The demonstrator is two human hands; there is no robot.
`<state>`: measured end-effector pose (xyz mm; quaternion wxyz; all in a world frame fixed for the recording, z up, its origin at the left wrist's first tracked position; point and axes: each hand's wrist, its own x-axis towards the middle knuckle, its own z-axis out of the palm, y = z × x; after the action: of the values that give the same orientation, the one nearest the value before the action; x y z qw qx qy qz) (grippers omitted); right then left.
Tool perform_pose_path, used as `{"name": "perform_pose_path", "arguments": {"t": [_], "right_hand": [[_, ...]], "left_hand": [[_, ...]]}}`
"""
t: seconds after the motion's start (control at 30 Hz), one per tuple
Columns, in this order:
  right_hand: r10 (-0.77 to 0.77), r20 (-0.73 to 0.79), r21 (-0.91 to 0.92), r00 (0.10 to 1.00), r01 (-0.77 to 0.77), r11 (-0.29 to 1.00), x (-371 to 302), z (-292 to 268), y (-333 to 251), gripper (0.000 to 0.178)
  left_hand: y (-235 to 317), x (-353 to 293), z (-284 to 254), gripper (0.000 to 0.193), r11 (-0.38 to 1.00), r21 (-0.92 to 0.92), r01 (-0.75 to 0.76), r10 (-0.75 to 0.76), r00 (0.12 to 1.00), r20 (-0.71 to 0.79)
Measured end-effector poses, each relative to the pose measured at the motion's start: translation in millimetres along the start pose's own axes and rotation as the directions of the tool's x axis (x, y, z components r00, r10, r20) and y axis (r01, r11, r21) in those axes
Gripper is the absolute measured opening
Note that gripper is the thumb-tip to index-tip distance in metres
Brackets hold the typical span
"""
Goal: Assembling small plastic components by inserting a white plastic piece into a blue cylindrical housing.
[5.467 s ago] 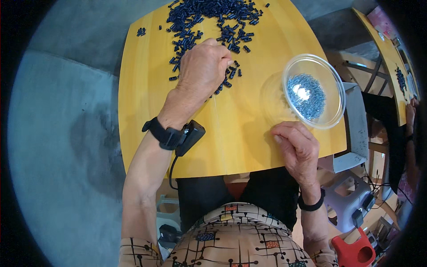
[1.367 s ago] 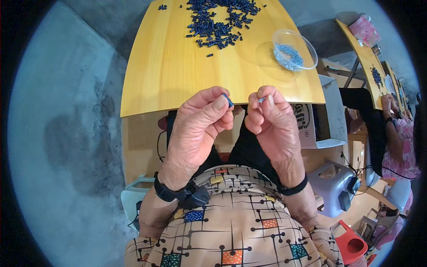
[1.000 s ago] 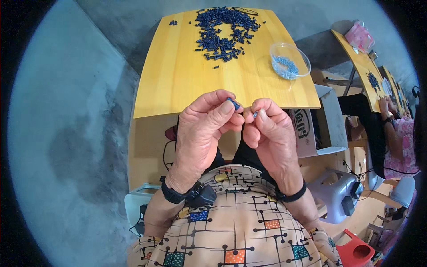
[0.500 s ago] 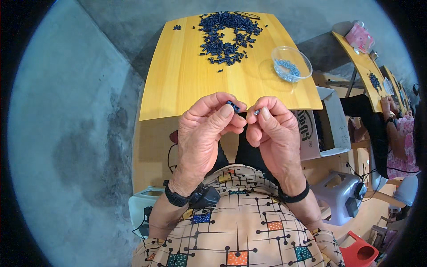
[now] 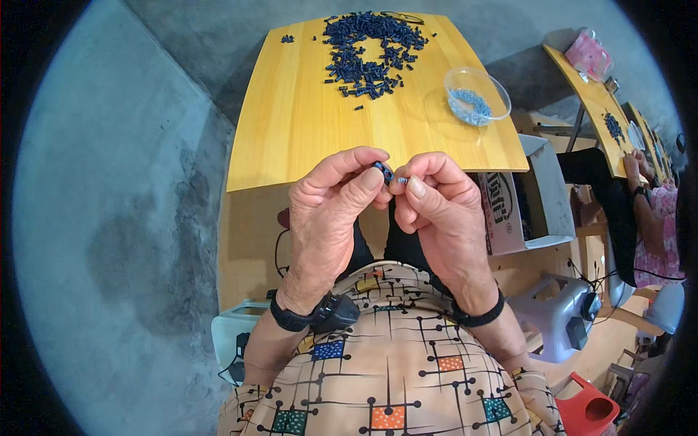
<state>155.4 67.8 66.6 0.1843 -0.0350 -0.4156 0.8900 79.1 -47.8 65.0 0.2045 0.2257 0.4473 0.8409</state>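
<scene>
Between thumb and fingers, my left hand point(image 5: 331, 200) pinches a small dark blue plastic piece point(image 5: 383, 171) with a hole in its face. My right hand point(image 5: 443, 207) pinches a small silvery screw point(image 5: 402, 180), its tip at the edge of the dark piece. Both hands meet just in front of the table's near edge, above my lap. Whether the screw has entered a hole is too small to tell. On the yellow table point(image 5: 291, 131) beyond lies a heap of similar dark pieces point(image 5: 363, 69). A clear round tub point(image 5: 502, 109) at its right holds many silvery screws point(image 5: 470, 104).
A pair of glasses point(image 5: 404, 17) lies behind the heap. An open cardboard box point(image 5: 509, 218) stands right of my knees, near a grey stool point(image 5: 556, 320) and a red stool point(image 5: 585, 407). At far right another person point(image 5: 654, 232) sits at a second table point(image 5: 582, 87).
The screw in my right hand has moved left, up to the dark piece, and the hands are closer together. The view has shifted slightly.
</scene>
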Motion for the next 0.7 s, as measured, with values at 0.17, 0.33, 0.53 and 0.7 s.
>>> {"name": "perform_pose_path", "arguments": {"t": [0.17, 0.33, 0.53, 0.7], "right_hand": [[0.005, -0.003, -0.005, 1.0, -0.005, 1.0, -1.5, -1.4, 1.9, 0.013], [-0.028, -0.035, -0.036, 0.999, 0.026, 0.999, -4.0, 0.7, 3.0, 0.016], [-0.068, 0.001, -0.099, 0.998, 0.068, 0.993, -6.2, -2.1, 6.1, 0.022], [-0.025, 0.013, 0.0, 1.0, 0.025, 1.0, -5.8, -3.1, 6.2, 0.019]], "left_hand": [[1.1, -1.9, 0.5, 0.021, 1.0, -0.001, -0.001, 0.001, 1.0, 0.008], [-0.4, -2.3, -0.3, 0.021, 1.0, -0.01, 0.01, -0.011, 1.0, -0.015], [-0.8, -2.0, -4.8, 0.021, 0.999, -0.05, 0.011, -0.011, 1.0, -0.004], [-0.9, -2.7, -5.8, 0.021, 0.997, -0.068, 0.025, -0.025, 1.0, -0.007]]}}
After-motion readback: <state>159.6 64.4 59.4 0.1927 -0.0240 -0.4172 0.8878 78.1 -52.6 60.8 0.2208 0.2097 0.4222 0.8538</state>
